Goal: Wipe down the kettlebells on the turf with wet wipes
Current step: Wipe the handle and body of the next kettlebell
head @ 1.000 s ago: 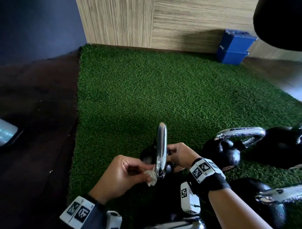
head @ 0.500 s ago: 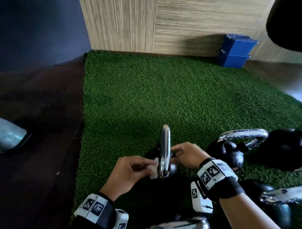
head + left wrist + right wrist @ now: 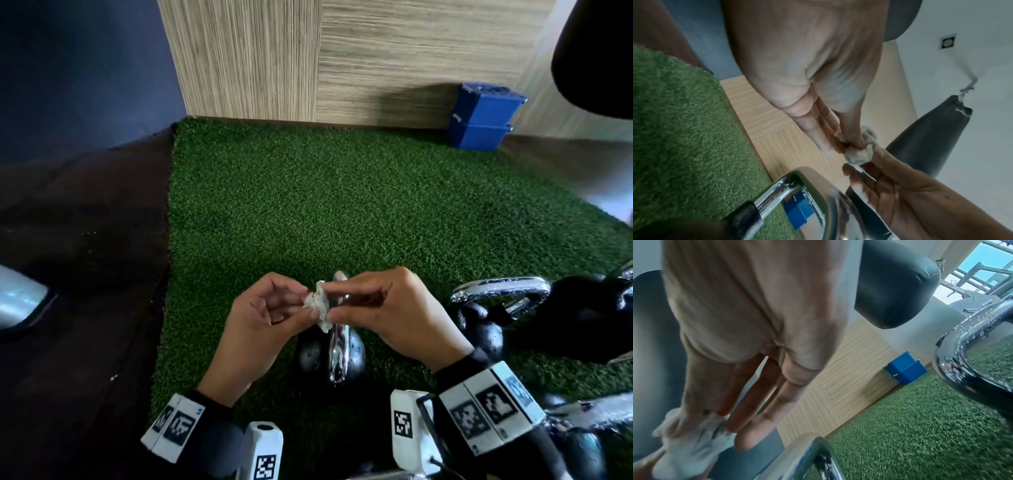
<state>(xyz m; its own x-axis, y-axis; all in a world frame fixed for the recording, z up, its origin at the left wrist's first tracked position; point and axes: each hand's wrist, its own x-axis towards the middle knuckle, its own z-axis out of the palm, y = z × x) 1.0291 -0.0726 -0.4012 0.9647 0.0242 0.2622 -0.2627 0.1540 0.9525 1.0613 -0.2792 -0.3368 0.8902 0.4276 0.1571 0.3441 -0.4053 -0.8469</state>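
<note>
A small black kettlebell (image 3: pixel 354 353) with a chrome handle (image 3: pixel 337 356) stands on the green turf (image 3: pixel 308 205) just below my hands. Both hands are lifted above it and meet over a crumpled white wet wipe (image 3: pixel 318 305). My left hand (image 3: pixel 263 318) pinches the wipe between thumb and fingers (image 3: pixel 857 155). My right hand (image 3: pixel 383 308) pinches its other side, thumb against fingertips (image 3: pixel 688 449). Neither hand touches the kettlebell. The chrome handle (image 3: pixel 807 194) shows beneath the left hand.
More black kettlebells with chrome handles (image 3: pixel 500 291) crowd the turf at the right and lower right (image 3: pixel 582 442). Blue bins (image 3: pixel 483 116) sit against the wood-panelled wall. Dark floor (image 3: pixel 78 274) borders the turf on the left. A hanging punch bag (image 3: pixel 596 51) is upper right.
Both hands rose off the kettlebell handle. The left hand carried the wipe up from the handle, and the right hand let go of the handle and took hold of the wipe too.
</note>
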